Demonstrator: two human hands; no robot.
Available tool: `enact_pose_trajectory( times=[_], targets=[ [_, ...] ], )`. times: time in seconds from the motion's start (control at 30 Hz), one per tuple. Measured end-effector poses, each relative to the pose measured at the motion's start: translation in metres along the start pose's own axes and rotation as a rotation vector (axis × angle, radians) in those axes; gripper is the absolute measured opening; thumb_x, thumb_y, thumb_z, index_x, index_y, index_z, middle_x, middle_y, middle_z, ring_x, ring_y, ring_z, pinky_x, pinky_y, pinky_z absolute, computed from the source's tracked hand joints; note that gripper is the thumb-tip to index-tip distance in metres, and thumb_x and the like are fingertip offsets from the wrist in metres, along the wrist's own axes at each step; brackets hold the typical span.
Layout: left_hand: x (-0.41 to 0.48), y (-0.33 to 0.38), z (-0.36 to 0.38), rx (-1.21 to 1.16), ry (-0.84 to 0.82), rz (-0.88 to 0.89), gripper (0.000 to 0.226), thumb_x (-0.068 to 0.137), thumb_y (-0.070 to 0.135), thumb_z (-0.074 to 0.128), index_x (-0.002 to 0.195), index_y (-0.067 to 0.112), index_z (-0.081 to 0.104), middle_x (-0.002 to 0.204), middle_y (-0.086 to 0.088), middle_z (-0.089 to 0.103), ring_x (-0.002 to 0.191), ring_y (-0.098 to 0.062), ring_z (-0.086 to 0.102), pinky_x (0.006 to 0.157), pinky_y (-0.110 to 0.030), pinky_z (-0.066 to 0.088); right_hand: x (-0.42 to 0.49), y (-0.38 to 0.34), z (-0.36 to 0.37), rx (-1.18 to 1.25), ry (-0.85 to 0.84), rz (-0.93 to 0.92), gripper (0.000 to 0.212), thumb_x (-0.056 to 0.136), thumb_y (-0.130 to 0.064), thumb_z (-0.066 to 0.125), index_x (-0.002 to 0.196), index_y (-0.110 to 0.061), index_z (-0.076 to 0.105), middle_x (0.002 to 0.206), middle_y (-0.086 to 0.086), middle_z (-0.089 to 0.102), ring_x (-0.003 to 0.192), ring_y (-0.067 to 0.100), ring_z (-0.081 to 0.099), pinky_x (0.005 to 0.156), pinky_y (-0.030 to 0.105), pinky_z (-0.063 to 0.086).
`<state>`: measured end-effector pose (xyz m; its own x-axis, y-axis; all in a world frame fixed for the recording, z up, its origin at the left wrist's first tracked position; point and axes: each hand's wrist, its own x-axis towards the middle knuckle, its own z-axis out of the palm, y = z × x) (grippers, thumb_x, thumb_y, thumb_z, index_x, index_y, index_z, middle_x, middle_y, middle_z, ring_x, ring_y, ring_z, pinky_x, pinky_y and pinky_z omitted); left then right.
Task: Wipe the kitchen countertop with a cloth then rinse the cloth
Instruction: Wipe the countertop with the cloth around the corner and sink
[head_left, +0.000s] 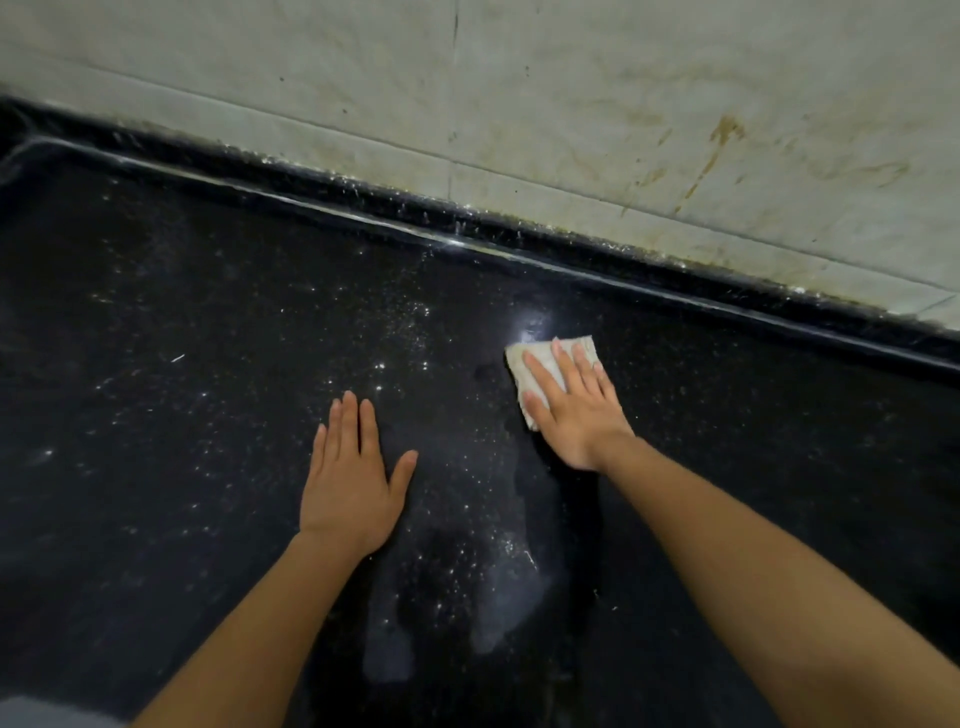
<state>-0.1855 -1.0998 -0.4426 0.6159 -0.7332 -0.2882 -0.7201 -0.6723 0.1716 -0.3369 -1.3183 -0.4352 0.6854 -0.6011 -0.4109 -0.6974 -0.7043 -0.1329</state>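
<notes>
A wall (571, 78) of large pale greenish tiles fills the top of the view in dim light, crossed by thin dark joints, streaked with brown stains (722, 143) toward the right, grimy along its foot.

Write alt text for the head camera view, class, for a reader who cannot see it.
A person's right hand presses a small folded beige cloth flat on a black speckled stone countertop. The left hand lies flat nearby; a stained pale tiled wall rises behind.

Pale tiled wall (623, 78) behind (brown stains (722, 140) at right).
</notes>
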Motion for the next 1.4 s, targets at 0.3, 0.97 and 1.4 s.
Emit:
enact_pose_trajectory(
  times=[0.3,0.97,1.4],
  targets=[
    [0.002,0.004,-0.006,0.050,-0.090,-0.007,0.077,0.096,0.054,0.009,0.145,0.003,-0.020,0.154,-0.017,-0.025,0.143,-0.026,-0.021,0.115,-0.036,-0.013,0.045,-0.022,-0.015,0.095,-0.023,0.149,0.059,0.099,-0.053,0.006,0.151,-0.034,-0.016,0.157,0.004,-0.027,0.144,0.026,-0.027,0.117,0.043,-0.016],
    [0.003,0.000,-0.007,0.022,-0.150,0.006,0.078,0.093,0.057,0.003,0.137,0.003,-0.031,0.141,-0.011,-0.041,0.140,-0.025,-0.029,0.115,-0.036,-0.017,-0.008,0.022,0.005,0.003,0.026,0.129,0.059,0.096,-0.058,0.004,0.151,-0.039,-0.008,0.161,0.000,-0.015,0.147,0.020,-0.018,0.117,0.036,-0.012],
    [0.012,0.007,-0.020,0.091,-0.290,-0.020,0.074,0.097,0.052,0.005,0.131,-0.001,-0.034,0.148,-0.021,-0.034,0.139,-0.032,-0.030,0.116,-0.041,-0.015,0.087,-0.107,-0.019,0.075,-0.023,0.080,0.060,0.100,-0.050,0.009,0.151,-0.029,-0.016,0.158,0.008,-0.026,0.143,0.032,-0.027,0.114,0.045,-0.019]
  ],
)
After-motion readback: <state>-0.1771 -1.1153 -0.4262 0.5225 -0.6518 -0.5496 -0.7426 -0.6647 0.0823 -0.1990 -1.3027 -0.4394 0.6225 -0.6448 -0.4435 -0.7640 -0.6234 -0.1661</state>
